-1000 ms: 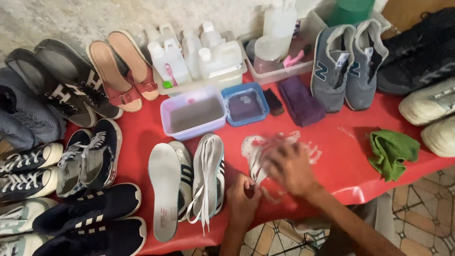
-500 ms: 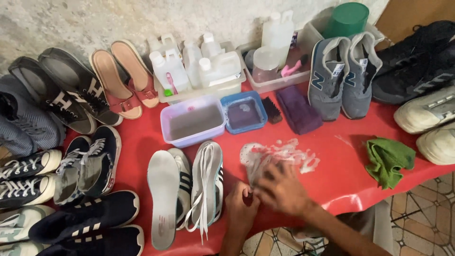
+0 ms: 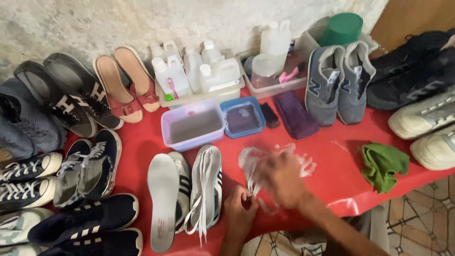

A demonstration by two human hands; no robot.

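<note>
Head cam: left hand (image 3: 240, 208) pinched one end of the white lace (image 3: 251, 163) on the red table (image 3: 327, 156). Right hand (image 3: 284, 178) had slid lower along it since a second before, blurred, so couldn't tell its grip; rubbing still going.

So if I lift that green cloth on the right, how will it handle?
Probably floppy: the green cloth lies crumpled in soft folds on the red table. Likely light and won't roll. It may drag, since the table nearby looks wet.
</note>
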